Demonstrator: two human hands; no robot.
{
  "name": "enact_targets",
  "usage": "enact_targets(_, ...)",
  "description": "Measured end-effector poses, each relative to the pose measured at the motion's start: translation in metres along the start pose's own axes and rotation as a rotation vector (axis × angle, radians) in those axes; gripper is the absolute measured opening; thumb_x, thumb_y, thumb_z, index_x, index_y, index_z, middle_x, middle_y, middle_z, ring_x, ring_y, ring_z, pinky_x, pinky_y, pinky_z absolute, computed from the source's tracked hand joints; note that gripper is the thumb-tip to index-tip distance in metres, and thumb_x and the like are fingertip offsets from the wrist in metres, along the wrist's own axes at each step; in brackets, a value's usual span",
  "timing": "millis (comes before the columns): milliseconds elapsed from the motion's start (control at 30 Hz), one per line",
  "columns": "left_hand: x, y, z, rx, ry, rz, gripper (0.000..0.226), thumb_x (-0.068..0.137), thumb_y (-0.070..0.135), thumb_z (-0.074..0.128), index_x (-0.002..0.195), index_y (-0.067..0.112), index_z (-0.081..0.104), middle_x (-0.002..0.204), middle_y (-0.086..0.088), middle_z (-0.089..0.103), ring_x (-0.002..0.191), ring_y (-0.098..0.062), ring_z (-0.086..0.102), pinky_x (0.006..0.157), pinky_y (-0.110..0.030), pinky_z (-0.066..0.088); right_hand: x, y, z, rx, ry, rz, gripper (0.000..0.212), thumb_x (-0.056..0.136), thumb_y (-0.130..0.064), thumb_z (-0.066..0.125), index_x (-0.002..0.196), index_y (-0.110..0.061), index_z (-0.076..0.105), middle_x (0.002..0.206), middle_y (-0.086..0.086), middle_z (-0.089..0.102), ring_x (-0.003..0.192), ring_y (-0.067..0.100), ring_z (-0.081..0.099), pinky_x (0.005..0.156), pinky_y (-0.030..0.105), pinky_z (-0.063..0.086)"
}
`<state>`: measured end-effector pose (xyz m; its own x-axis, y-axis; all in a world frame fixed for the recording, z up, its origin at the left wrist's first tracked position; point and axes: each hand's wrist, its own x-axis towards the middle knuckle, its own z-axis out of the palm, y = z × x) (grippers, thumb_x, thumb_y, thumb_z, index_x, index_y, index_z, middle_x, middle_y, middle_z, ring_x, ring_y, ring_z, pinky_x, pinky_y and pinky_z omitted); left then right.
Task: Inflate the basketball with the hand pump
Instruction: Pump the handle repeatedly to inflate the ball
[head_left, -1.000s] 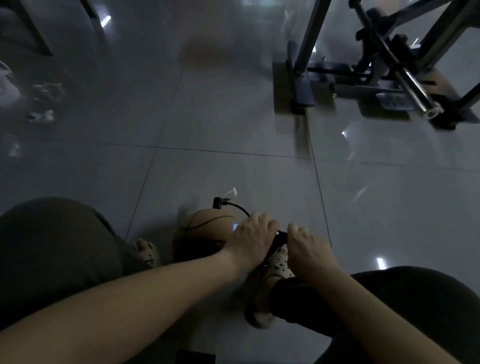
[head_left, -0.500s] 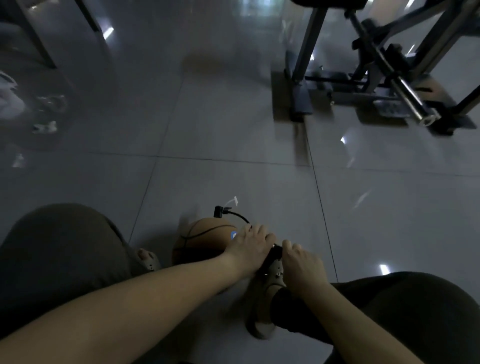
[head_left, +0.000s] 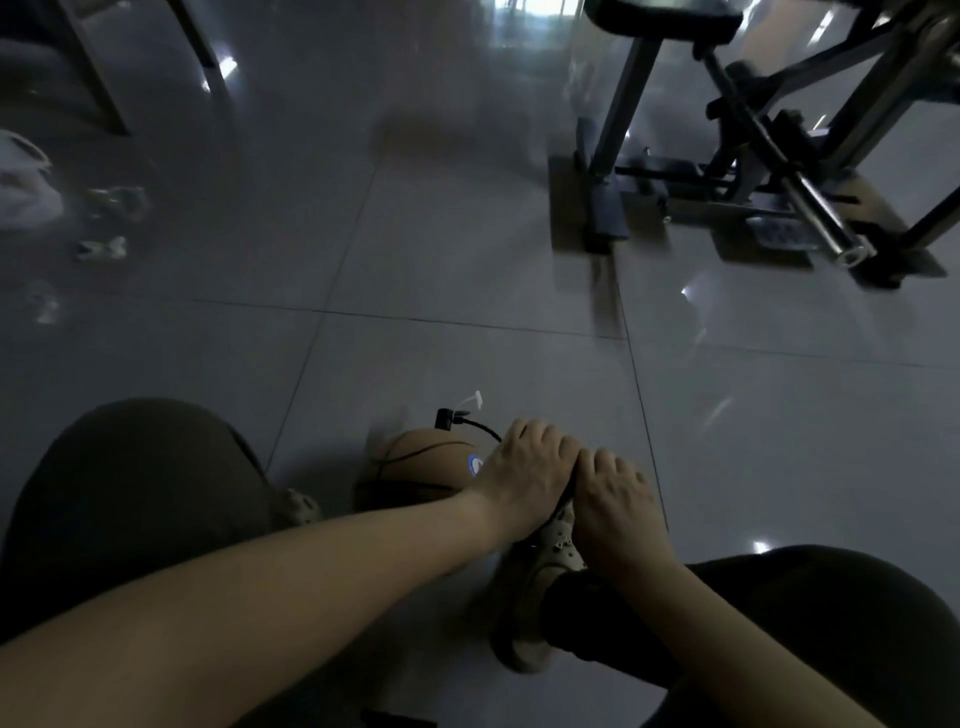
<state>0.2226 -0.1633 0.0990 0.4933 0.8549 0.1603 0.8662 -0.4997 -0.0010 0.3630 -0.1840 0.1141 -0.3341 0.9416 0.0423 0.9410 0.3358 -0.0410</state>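
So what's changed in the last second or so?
The left hand and right hand dipped slightly with the pump handle, then came back up, which looks like one short stroke. Their grip on it never let go. The basketball, hose and shoe stayed put.

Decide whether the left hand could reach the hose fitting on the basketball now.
Probably yes: the hose fitting sits exposed just beyond the left hand, nothing between, though that hand grips the pump handle.

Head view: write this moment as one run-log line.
left hand, right hand: grip pump handle | hose: runs to basketball | basketball: on floor, beside shoe
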Motion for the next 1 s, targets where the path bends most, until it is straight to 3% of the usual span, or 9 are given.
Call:
enact_targets(167,-0.003,0.0,0.035,0.006,-0.018,-0.063,0.02,0.092,0.017,0.03,0.091,0.014,0.05,0.084,-0.008,0.053,0.074,-0.022,0.044,0.068,-0.036,0.037,0.008,0.002,0.03,-0.09,-0.176,0.011,0.035,0.081,-0.023,0.04,0.109,-0.009,0.055,0.09,0.008,0.053,0.075,0.025,0.051,0.064,0.037,0.044)
enact_targets(267,-0.002,0.003,0.057,0.034,-0.063,-0.066,0.014,0.091,0.016,0.037,0.096,0.012,0.05,0.087,-0.009,0.053,0.075,-0.023,0.045,0.067,-0.035,0.037,0.014,0.003,0.047,-0.104,-0.353,0.009,0.055,0.085,-0.03,0.058,0.132,-0.009,0.037,0.111,0.008,0.049,0.095,0.024,0.05,0.08,0.035,0.044)
enact_targets(467,-0.001,0.001,0.06,0.038,-0.204,-0.078,0.022,0.092,0.016,0.033,0.103,0.011,0.051,0.095,-0.01,0.053,0.082,-0.024,0.044,0.072,-0.036,0.038,0.017,0.005,0.054,-0.06,-0.353,0.002,0.043,0.095,-0.032,0.047,0.133,-0.012,0.039,0.117,0.007,0.047,0.101,0.024,0.049,0.085,0.034,0.044)
enact_targets(600,0.001,-0.005,0.036,0.025,-0.232,0.002,0.036,0.09,0.017,0.02,0.112,0.012,0.048,0.108,-0.009,0.053,0.094,-0.025,0.048,0.082,-0.036,0.037,0.014,0.005,0.033,-0.02,-0.396,-0.024,0.054,0.092,-0.027,0.053,0.139,-0.01,0.033,0.123,0.008,0.045,0.108,0.025,0.048,0.091,0.034,0.044)
enact_targets(700,0.01,-0.015,-0.001,-0.009,-0.169,0.034,0.037,0.089,0.02,0.024,0.115,0.012,0.049,0.111,-0.009,0.053,0.098,-0.025,0.049,0.086,-0.036,0.039,0.016,0.004,0.001,-0.006,-0.292,-0.021,0.057,0.087,-0.024,0.059,0.137,-0.013,0.034,0.118,0.006,0.046,0.102,0.022,0.048,0.088,0.031,0.044)
enact_targets(800,0.026,-0.024,-0.052,-0.061,-0.026,0.047,0.041,0.083,0.025,0.018,0.103,0.013,0.052,0.1,-0.007,0.055,0.088,-0.024,0.05,0.078,-0.036,0.039,0.026,0.006,-0.041,-0.049,-0.01,-0.021,0.026,0.087,-0.018,0.049,0.113,-0.015,0.049,0.098,0.004,0.048,0.082,0.019,0.047,0.072,0.031,0.045)
enact_targets(867,0.034,-0.027,-0.074,-0.087,0.121,0.048,0.039,0.085,0.028,0.018,0.094,0.014,0.053,0.09,-0.006,0.056,0.079,-0.022,0.049,0.072,-0.036,0.039,0.033,0.009,-0.063,-0.055,0.173,-0.029,0.01,0.088,-0.021,0.045,0.094,-0.015,0.049,0.086,0.003,0.046,0.07,0.017,0.043,0.061,0.032,0.043)
enact_targets(933,0.035,-0.028,-0.08,-0.097,0.203,0.042,0.034,0.087,0.028,0.022,0.091,0.014,0.054,0.086,-0.005,0.056,0.075,-0.022,0.048,0.07,-0.036,0.037,0.036,0.009,-0.07,-0.055,0.225,-0.021,0.008,0.09,-0.024,0.042,0.088,-0.017,0.046,0.082,0.003,0.044,0.067,0.017,0.041,0.058,0.032,0.041)
enact_targets(1000,0.028,-0.026,-0.066,-0.083,0.184,0.037,0.032,0.086,0.025,0.022,0.091,0.014,0.053,0.085,-0.006,0.054,0.074,-0.023,0.047,0.07,-0.036,0.038,0.034,0.005,-0.062,-0.068,0.16,-0.012,0.009,0.09,-0.021,0.039,0.089,-0.017,0.047,0.083,0.004,0.045,0.069,0.02,0.044,0.06,0.035,0.043)
